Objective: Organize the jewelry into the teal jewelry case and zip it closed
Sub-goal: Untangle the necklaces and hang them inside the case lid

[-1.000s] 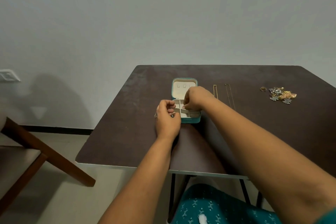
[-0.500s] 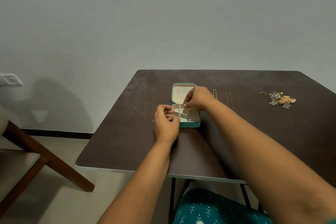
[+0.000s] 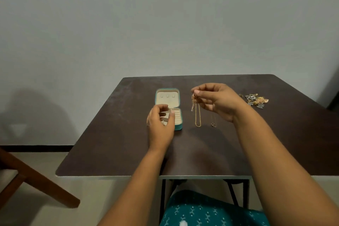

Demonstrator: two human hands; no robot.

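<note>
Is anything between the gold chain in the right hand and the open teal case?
Bare table separates the gold chain from the open teal jewelry case. The left hand hovers over the case's left compartments, partly covering them.

A plain home room: a dark table (image 3: 201,152) against a bare grey wall (image 3: 165,24); a wooden chair (image 3: 27,180) on pale floor (image 3: 45,213).

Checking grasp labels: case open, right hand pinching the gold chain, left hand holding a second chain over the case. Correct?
Not quite. The head view shows the left hand holding nothing, fingers loosely curled over the open case. The right hand does pinch the gold chain; the second chain lies on the table.
</note>
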